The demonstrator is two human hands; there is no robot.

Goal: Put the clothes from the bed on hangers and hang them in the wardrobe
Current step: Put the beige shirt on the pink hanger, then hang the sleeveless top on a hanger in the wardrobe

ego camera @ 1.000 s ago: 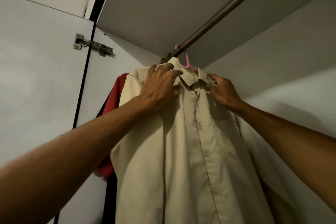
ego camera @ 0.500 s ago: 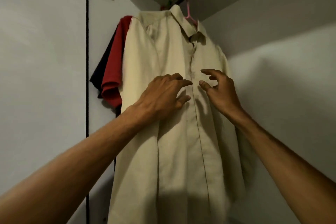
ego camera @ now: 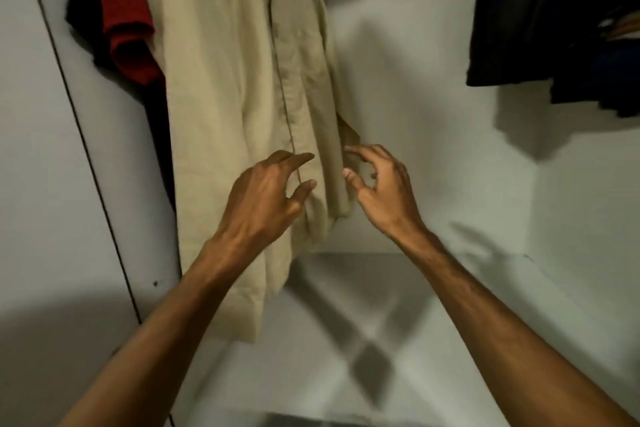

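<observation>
— Where is the beige shirt?

— Inside the wardrobe, hanging at the left side; its long axis runs up and down, with the collar end at the top edge of the view and the hem at the bottom, nearer us; the button strip faces us, turned a little to the right.

— How many garments hang there?

— On the left, three in a row: the beige shirt in front; one red shirt just behind it on its left, touching it; one dark garment behind that. At the far right hang more dark clothes; black and dark blue both show, but I cannot count the pieces; they are well apart from the beige shirt.

— And the hands?

— Two, both bare, both reaching in from the near edge. The left hand is over the lower front of the shirt, at the button strip; its fingers are loosely spread and slightly bent, pinching nothing; whether the tips touch the cloth I cannot tell. The right hand is just beside the shirt's right edge, near the hem of the short sleeve; forefinger and thumb stand apart, the other fingers curl loosely; it holds nothing.

— What is around the shirt?

— A white panel on the left, with a thin dark line running down it; the pale wardrobe floor below, crossed by grey shadows.
</observation>
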